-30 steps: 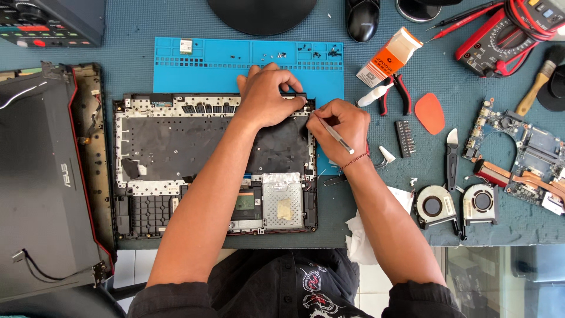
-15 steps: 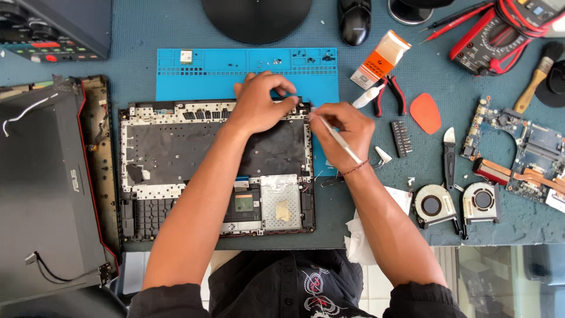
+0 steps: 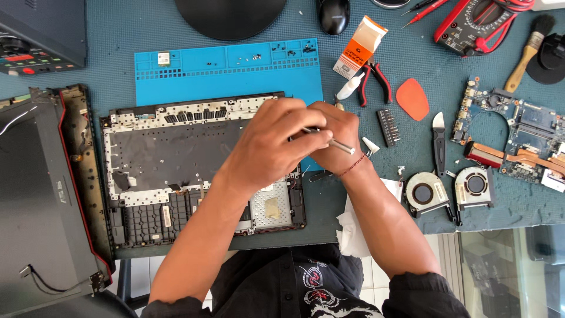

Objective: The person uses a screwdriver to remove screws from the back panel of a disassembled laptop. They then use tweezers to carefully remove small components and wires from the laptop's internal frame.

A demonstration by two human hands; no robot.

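Head view looked straight down on a laptop teardown well under way. At nine o'clock the detached dark lid (image 3: 41, 200) with its red-trimmed edge lay flat, already separated and set aside. Just right of it, at centre, the opened laptop chassis (image 3: 176, 171) sat with its underside bare: keyboard backing exposed, board and fans already out, a silvery pad showing at its lower right. The left hand (image 3: 268, 147) was curled closed over the chassis's right edge, pressing down there; what it pinched, if anything, I could not tell. The right hand (image 3: 335, 138) was touching it, fingers closed narrow around a slim metal tool (image 3: 332, 142), tip hidden under the left hand. My read: the strip-down was mostly done, with some small part at that right edge left to free.

At twelve o'clock a blue parts mat (image 3: 229, 68) held loose screws in its trays. At one o'clock an orange-and-white box (image 3: 360, 47), long and rectangular, lay tilted beside red-handled pliers (image 3: 376, 82). At three o'clock two round fans (image 3: 447, 191) rested near the removed circuit board (image 3: 512, 132), and a red multimeter (image 3: 477, 20) sat at two o'clock
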